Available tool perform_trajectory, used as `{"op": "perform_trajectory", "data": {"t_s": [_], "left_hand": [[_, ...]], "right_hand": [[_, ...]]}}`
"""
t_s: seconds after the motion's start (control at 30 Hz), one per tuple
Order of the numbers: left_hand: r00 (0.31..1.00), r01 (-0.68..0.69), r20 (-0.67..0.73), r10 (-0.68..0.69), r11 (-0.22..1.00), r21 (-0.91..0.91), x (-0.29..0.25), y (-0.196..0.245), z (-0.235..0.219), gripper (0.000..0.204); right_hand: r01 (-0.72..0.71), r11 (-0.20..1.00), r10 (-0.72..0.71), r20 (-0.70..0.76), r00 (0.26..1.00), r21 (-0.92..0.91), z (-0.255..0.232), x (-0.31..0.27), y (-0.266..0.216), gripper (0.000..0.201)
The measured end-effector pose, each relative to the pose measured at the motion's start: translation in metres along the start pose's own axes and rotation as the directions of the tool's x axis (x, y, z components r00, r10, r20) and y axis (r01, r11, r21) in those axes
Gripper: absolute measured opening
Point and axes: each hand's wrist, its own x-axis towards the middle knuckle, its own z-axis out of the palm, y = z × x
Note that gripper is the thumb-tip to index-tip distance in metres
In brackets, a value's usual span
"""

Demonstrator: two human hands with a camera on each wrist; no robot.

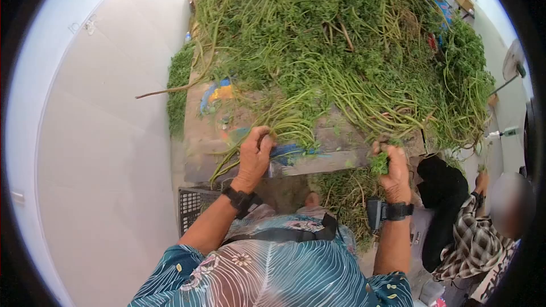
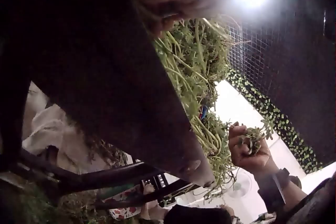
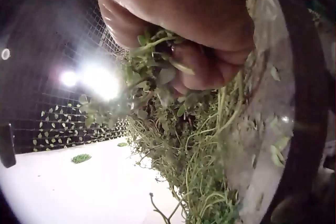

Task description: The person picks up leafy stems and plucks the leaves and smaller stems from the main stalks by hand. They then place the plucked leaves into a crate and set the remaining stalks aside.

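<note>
In the head view my left hand is at the table's near edge, fingers curled round a bunch of long green stems. Stem ends stick out to its left, over the edge. My right hand grips a small leafy sprig above the near right corner. In the right wrist view, leaves poke out from between the curled fingers. The left wrist view shows the left hand's fingers dark and partly hidden by the table's underside.
A large heap of leafy stems covers the table's far part. Bare tabletop shows along the near edge. Below are a black crate and more cut greens. Another person in a checked shirt sits at the right.
</note>
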Motion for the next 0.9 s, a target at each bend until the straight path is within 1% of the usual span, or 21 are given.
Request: {"op": "perform_trajectory", "data": {"t_s": [0.03, 0.07, 0.13, 0.23, 0.33, 0.37, 0.4, 0.43, 0.47, 0.5, 0.53, 0.57, 0.6, 0.63, 0.67, 0.7, 0.77, 0.8, 0.83, 0.87, 0.9], "left_hand": [[1.0, 0.014, -0.003, -0.014, 1.0, -0.01, 0.0, 0.002, 0.003, 0.016], [0.997, -0.073, 0.031, 0.07, 0.989, 0.131, 0.001, 0.003, 0.001, 0.016], [0.969, -0.246, 0.125, 0.214, 0.887, 0.391, 0.002, 0.008, -0.004, 0.02], [0.968, -0.247, 0.164, 0.189, 0.823, 0.512, 0.002, 0.029, -0.004, 0.024], [0.949, -0.313, 0.207, 0.237, 0.774, 0.551, 0.006, 0.044, -0.013, 0.027], [0.962, -0.272, 0.157, 0.223, 0.826, 0.494, 0.006, 0.05, -0.015, 0.026], [0.973, -0.232, 0.107, 0.206, 0.873, 0.429, 0.007, 0.055, -0.017, 0.025], [0.981, -0.194, 0.059, 0.185, 0.913, 0.36, 0.007, 0.061, -0.018, 0.024], [0.991, -0.126, 0.068, 0.115, 0.976, 0.179, 0.008, 0.069, -0.019, 0.025], [0.995, -0.048, 0.087, 0.048, 0.999, -0.007, 0.01, 0.079, -0.018, 0.025], [0.994, 0.03, 0.112, -0.008, 0.981, -0.19, 0.012, 0.086, -0.018, 0.026], [0.98, 0.157, 0.18, -0.09, 0.901, -0.404, 0.013, 0.091, -0.013, 0.027], [0.957, 0.27, 0.252, -0.144, 0.762, -0.588, 0.013, 0.096, -0.007, 0.029], [0.931, 0.359, 0.324, -0.168, 0.58, -0.731, 0.015, 0.101, -0.004, 0.03], [0.948, 0.287, 0.3, -0.109, 0.705, -0.648, 0.011, 0.103, -0.006, 0.033], [0.961, 0.202, 0.272, -0.056, 0.812, -0.547, 0.0, 0.105, -0.009, 0.035], [0.963, 0.23, 0.249, -0.106, 0.804, -0.548, -0.004, 0.106, -0.01, 0.042], [0.943, 0.328, 0.274, -0.19, 0.676, -0.66, -0.001, 0.104, -0.008, 0.047], [0.905, 0.423, 0.324, -0.274, 0.513, -0.747, 0.001, 0.102, -0.012, 0.048], [0.858, 0.485, 0.371, -0.354, 0.325, -0.812, 0.004, 0.101, -0.017, 0.05], [0.79, 0.532, 0.445, -0.422, 0.108, -0.84, 0.003, 0.098, -0.022, 0.047]], "right_hand": [[0.005, 0.999, -0.005, 0.008, 1.0, 0.039, -0.003, -0.004, 0.006, 0.029], [0.009, 0.997, -0.01, 0.014, 1.0, 0.078, -0.005, -0.008, 0.012, 0.029], [-0.003, 0.991, 0.0, 0.025, 1.0, 0.131, -0.007, -0.012, 0.02, 0.03], [-0.123, 0.991, 0.118, 0.09, 0.989, 0.057, -0.001, -0.018, 0.012, 0.03], [-0.189, 0.978, 0.176, 0.141, 0.974, 0.084, 0.019, -0.027, -0.001, 0.024], [-0.203, 0.974, 0.186, 0.165, 0.969, 0.098, 0.026, -0.029, -0.004, 0.023], [-0.12, 0.992, 0.125, 0.156, 0.98, -0.04, 0.035, -0.03, -0.006, 0.022], [-0.034, 0.984, 0.062, 0.156, 0.986, -0.177, 0.047, -0.032, -0.006, 0.022], [0.004, 0.963, 0.046, 0.18, 0.983, -0.268, 0.063, -0.034, -0.007, 0.023], [0.045, 0.934, 0.031, 0.205, 0.978, -0.354, 0.078, -0.037, -0.008, 0.023], [0.047, 0.917, 0.058, 0.249, 0.967, -0.397, 0.1, -0.037, -0.012, 0.024], [0.057, 0.897, 0.086, 0.299, 0.95, -0.439, 0.119, -0.036, -0.011, 0.026], [0.177, 0.869, -0.014, 0.336, 0.942, -0.461, 0.138, -0.036, -0.005, 0.027], [0.301, 0.83, -0.114, 0.387, 0.915, -0.469, 0.158, -0.038, 0.002, 0.028], [0.426, 0.778, -0.209, 0.449, 0.869, -0.462, 0.173, -0.038, 0.005, 0.03], [0.542, 0.668, -0.295, 0.487, 0.822, -0.51, 0.182, -0.035, 0.009, 0.03], [0.737, 0.404, -0.451, 0.582, 0.676, -0.542, 0.199, -0.029, 0.028, 0.032], [0.747, 0.379, -0.46, 0.59, 0.664, -0.546, 0.203, -0.028, 0.037, 0.028], [0.76, 0.366, -0.452, 0.612, 0.649, -0.536, 0.207, -0.029, 0.041, 0.026], [0.766, 0.357, -0.443, 0.626, 0.642, -0.534, 0.21, -0.032, 0.045, 0.024], [0.766, 0.349, -0.43, 0.634, 0.643, -0.541, 0.214, -0.034, 0.05, 0.022]]}}
